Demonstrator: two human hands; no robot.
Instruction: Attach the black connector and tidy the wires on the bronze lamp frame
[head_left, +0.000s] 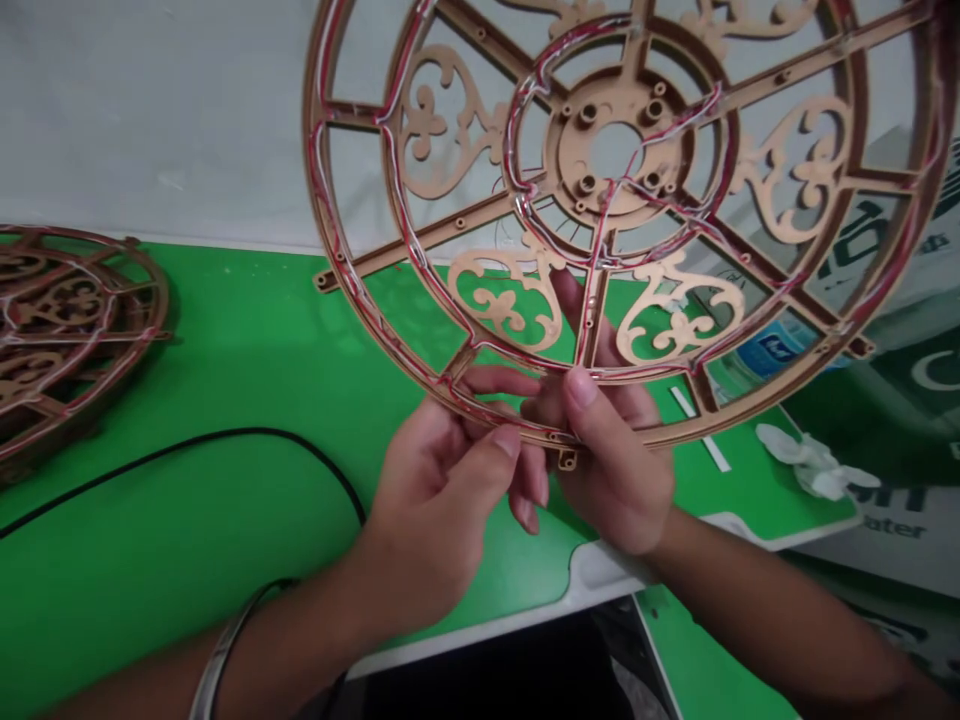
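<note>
A large round, gold-brown openwork frame (622,190) is held up, tilted, above the table. It has rings, spokes and scroll ornaments, and red and white wires run along its channels. My left hand (450,490) grips the lower rim, thumb on the near side and fingers behind. Close beside it, my right hand (615,460) also holds the rim, its thumb pressing near the bottom spoke and its fingers passing behind the frame. Parts of both hands' fingers are hidden by the rim. A small tab (568,460) sticks out below the rim between the hands.
More round wired frames (67,330) lie stacked at the left on the green table (247,540). A black cable (225,435) crosses the table. At right are a white strip (701,430), crumpled white material (814,465), a plastic bottle (776,350) and printed boxes (911,370).
</note>
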